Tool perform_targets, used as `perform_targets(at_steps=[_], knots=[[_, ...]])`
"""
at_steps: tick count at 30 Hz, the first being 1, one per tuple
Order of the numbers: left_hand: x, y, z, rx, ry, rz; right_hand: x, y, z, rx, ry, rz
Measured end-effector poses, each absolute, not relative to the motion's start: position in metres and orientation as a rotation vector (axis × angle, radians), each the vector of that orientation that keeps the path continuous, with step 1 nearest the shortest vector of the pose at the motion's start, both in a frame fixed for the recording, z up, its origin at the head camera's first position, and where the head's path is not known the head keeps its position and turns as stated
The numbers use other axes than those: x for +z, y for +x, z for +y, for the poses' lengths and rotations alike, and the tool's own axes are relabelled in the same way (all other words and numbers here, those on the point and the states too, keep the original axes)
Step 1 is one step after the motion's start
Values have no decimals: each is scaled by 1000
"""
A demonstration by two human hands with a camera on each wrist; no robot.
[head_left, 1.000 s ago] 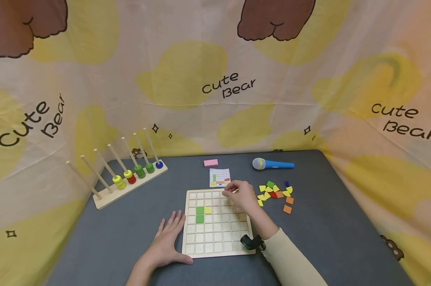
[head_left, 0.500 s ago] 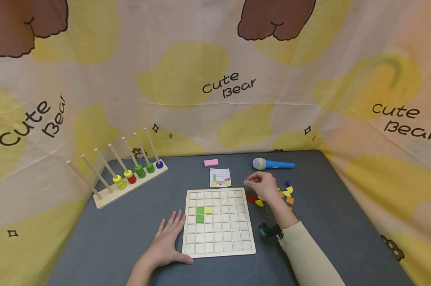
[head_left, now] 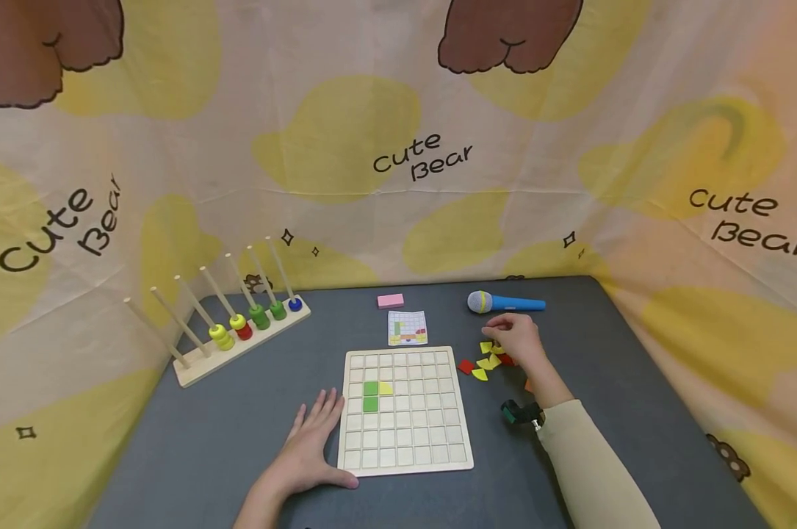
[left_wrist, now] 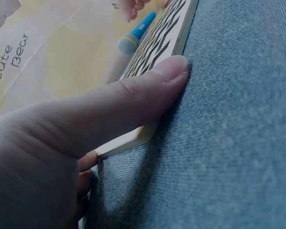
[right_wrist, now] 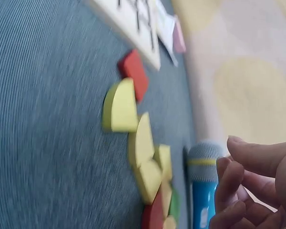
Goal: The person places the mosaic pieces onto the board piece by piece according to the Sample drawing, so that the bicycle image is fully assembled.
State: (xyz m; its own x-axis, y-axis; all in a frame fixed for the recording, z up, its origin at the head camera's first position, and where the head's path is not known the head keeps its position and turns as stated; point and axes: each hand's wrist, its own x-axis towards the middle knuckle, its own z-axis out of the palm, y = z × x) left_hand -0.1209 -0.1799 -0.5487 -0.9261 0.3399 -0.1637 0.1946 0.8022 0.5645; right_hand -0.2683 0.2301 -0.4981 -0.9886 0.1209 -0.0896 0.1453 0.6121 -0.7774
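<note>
My left hand (head_left: 308,452) rests at the lower left corner of a wooden grid board (head_left: 405,441), fingers spread along the left edge. In the left wrist view, the thumb (left_wrist: 128,95) touches the board's side. Two green square blocks (head_left: 370,404) and a yellow quarter-round block (head_left: 386,389) sit in the grid. To the right, my right hand (head_left: 520,342) hovers over a loose pile of blocks, hiding some. In the right wrist view its thumb and fingers are loosely bent, with nothing visible between them. A red block (right_wrist: 133,74) and yellow blocks (right_wrist: 121,109) lie nearby.
A patterned card (head_left: 408,328) and a pink block (head_left: 390,301) lie behind the board. At the back right is a blue toy microphone (head_left: 513,303). A wooden peg stand (head_left: 193,371) with colored beads stands at the left. Printed cloth walls surround the table.
My right hand has moved right, from above the board's top edge to the loose blocks. A red block beside the board has come into view. My left hand stays put.
</note>
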Motion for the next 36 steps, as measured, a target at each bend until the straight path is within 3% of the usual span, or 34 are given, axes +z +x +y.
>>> perform_targets(at_steps=[17,36], knots=[[-551,-120,-181,829,417,2734,-517,-275,260,-1198,400,2781],[-549,-120,-181,821,390,2719,-523,-275,260,-1115,459,2765]])
